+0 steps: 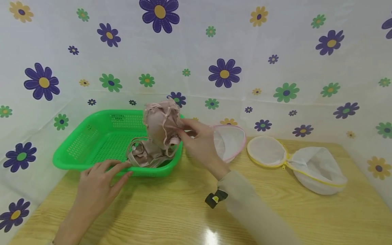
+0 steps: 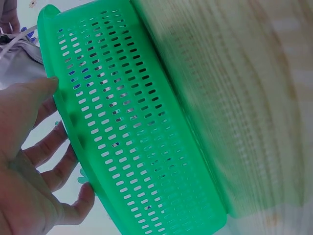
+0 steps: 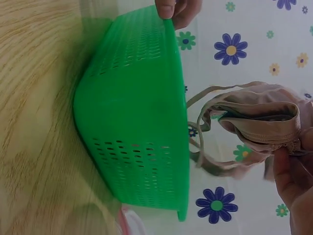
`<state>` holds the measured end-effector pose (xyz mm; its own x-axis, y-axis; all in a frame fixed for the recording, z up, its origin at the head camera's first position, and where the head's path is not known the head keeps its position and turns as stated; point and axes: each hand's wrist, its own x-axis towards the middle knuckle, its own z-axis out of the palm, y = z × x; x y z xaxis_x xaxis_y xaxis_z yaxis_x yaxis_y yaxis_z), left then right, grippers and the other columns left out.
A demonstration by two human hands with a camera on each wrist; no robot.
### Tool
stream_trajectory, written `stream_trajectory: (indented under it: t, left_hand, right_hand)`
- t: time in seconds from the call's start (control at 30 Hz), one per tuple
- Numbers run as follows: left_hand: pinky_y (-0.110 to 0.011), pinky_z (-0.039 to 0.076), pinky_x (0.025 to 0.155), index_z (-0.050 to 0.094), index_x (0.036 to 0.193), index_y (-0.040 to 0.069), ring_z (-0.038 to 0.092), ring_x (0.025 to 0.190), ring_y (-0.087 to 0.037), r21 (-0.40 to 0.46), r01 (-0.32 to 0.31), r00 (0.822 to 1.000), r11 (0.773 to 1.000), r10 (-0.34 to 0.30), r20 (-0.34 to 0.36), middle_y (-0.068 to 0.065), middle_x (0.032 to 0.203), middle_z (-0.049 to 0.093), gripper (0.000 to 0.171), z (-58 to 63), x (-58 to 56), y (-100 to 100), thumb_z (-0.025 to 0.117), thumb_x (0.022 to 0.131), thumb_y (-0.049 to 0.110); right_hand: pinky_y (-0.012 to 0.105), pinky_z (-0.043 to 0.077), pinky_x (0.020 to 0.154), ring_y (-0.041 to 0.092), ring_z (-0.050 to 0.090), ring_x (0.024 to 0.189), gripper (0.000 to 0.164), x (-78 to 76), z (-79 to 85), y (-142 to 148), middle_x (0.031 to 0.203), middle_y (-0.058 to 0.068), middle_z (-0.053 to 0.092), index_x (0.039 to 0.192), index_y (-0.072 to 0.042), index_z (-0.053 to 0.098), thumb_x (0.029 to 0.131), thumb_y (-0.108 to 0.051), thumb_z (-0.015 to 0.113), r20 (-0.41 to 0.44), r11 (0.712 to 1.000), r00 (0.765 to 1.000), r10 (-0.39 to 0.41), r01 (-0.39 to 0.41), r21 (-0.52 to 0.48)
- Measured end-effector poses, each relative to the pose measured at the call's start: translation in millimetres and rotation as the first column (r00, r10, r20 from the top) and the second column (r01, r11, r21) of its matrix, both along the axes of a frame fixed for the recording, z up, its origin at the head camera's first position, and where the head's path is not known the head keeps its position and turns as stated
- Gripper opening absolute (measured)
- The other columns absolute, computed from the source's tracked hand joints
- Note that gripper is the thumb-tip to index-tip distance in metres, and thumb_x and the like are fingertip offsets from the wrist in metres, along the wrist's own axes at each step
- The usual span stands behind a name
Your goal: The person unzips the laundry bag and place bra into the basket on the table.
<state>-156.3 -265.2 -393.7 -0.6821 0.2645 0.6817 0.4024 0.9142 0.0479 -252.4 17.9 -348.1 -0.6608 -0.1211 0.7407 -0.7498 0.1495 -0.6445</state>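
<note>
In the head view, a dusty-pink bra [image 1: 162, 124] with frilled edges is raised over the right end of a green plastic basket [image 1: 73, 134]. My right hand [image 1: 200, 141] pinches it at its right side, thumb against fingers. Below, crumpled fabric and thin straps [image 1: 137, 154] of the same colour lie inside the basket. The right wrist view shows the bra [image 3: 264, 122] folded, its straps looping beside the basket wall [image 3: 137, 107]. My left hand [image 1: 99, 182] holds the basket's near rim, thumb outside and fingers over the edge; the left wrist view shows this hand [image 2: 34, 156] along the rim.
A white mesh laundry bag with pink trim [image 1: 229, 141] lies behind my right hand. Farther right is another white mesh bag [image 1: 318, 170], yellow-edged, its round flap [image 1: 266, 151] folded open. Everything sits on a wooden table [image 1: 171, 211] before a flowered curtain [image 1: 190, 44].
</note>
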Motion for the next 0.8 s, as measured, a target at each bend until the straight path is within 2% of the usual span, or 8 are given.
stream_trajectory:
  t: [0.1, 0.2, 0.37, 0.43, 0.53, 0.6, 0.67, 0.8]
  left_hand:
    - [-0.067, 0.052, 0.070, 0.077, 0.111, 0.017, 0.071, 0.089, -0.041, 0.004, 0.002, 1.000, 1.000, -0.002, 0.003, -0.011, 0.101, 0.075, 0.072, -0.5, 0.1, -0.1, 0.029, 0.102, 0.070]
    - [-0.067, 0.052, 0.070, 0.077, 0.111, 0.018, 0.071, 0.090, -0.041, 0.005, 0.004, 1.000, 1.000, -0.004, 0.008, -0.011, 0.102, 0.075, 0.071, -1.0, 0.1, 0.0, 0.030, 0.102, 0.070]
    - [-0.068, 0.052, 0.070, 0.077, 0.111, 0.017, 0.071, 0.089, -0.041, 0.005, 0.004, 1.000, 1.000, -0.004, 0.005, -0.012, 0.102, 0.075, 0.073, -1.3, 0.2, 0.6, 0.027, 0.102, 0.070]
    - [-0.068, 0.051, 0.070, 0.077, 0.111, 0.017, 0.071, 0.090, -0.042, 0.006, 0.005, 1.000, 1.000, -0.005, 0.004, -0.012, 0.102, 0.075, 0.071, -1.1, 0.4, 0.6, 0.030, 0.102, 0.069]
    - [-0.069, 0.051, 0.070, 0.077, 0.111, 0.017, 0.071, 0.090, -0.042, 0.008, 0.004, 1.000, 1.000, -0.004, 0.005, -0.013, 0.102, 0.075, 0.070, -0.9, 0.8, 0.4, 0.031, 0.102, 0.069]
    - [-0.068, 0.051, 0.070, 0.077, 0.111, 0.017, 0.071, 0.091, -0.042, 0.009, 0.002, 1.000, 1.000, -0.003, 0.004, -0.012, 0.102, 0.075, 0.070, -1.0, 0.9, 0.1, 0.031, 0.102, 0.069]
    - [-0.068, 0.051, 0.070, 0.077, 0.110, 0.016, 0.071, 0.091, -0.042, 0.011, 0.001, 1.000, 1.000, -0.001, 0.001, -0.012, 0.102, 0.075, 0.074, -1.2, 0.8, 0.2, 0.027, 0.102, 0.070]
    - [-0.068, 0.051, 0.070, 0.077, 0.108, 0.016, 0.071, 0.090, -0.042, 0.014, 0.003, 1.000, 1.000, -0.003, -0.007, -0.012, 0.101, 0.075, 0.075, -2.2, 0.3, 0.4, 0.027, 0.102, 0.070]
  right_hand:
    - [0.032, 0.063, 0.075, 0.029, 0.076, 0.093, 0.026, -4.2, -2.5, -7.1, 0.106, 0.020, 0.077, 0.115, 0.005, 0.074, 0.089, 0.004, 0.072, 0.051, 0.999, 0.999, 0.009, -0.011, 0.045]
    - [0.033, 0.063, 0.073, 0.028, 0.076, 0.093, 0.026, -7.8, -7.2, -12.6, 0.106, 0.019, 0.078, 0.115, 0.004, 0.074, 0.089, 0.004, 0.072, 0.065, 0.994, 0.998, 0.001, -0.008, 0.105]
    - [0.036, 0.064, 0.073, 0.027, 0.074, 0.093, 0.023, -13.2, -19.0, -18.2, 0.103, 0.017, 0.077, 0.112, 0.003, 0.074, 0.089, 0.004, 0.072, 0.052, 0.976, 0.998, -0.034, 0.022, 0.219]
    - [0.033, 0.063, 0.073, 0.026, 0.073, 0.093, 0.023, -14.0, -23.1, -19.3, 0.103, 0.017, 0.076, 0.112, 0.003, 0.074, 0.089, 0.003, 0.072, 0.044, 0.966, 0.998, -0.044, 0.031, 0.258]
    - [0.029, 0.063, 0.073, 0.025, 0.072, 0.091, 0.022, -12.8, -27.5, -21.4, 0.101, 0.016, 0.076, 0.110, 0.003, 0.075, 0.089, 0.003, 0.073, 0.021, 0.957, 0.999, -0.040, 0.032, 0.289]
    - [0.024, 0.060, 0.072, 0.023, 0.070, 0.087, 0.019, -11.3, -29.5, -23.7, 0.098, 0.015, 0.075, 0.107, 0.002, 0.076, 0.088, 0.002, 0.074, -0.028, 0.947, 0.998, -0.049, 0.056, 0.318]
    - [0.024, 0.059, 0.071, 0.022, 0.069, 0.084, 0.017, -9.7, -31.7, -26.8, 0.094, 0.014, 0.072, 0.104, 0.002, 0.076, 0.087, 0.003, 0.074, -0.075, 0.935, 0.995, -0.059, 0.081, 0.345]
    - [0.018, 0.054, 0.071, 0.018, 0.065, 0.081, 0.014, -5.1, -32.3, -33.6, 0.092, 0.010, 0.065, 0.101, -0.001, 0.076, 0.087, 0.002, 0.075, -0.124, 0.891, 0.987, -0.099, 0.144, 0.431]
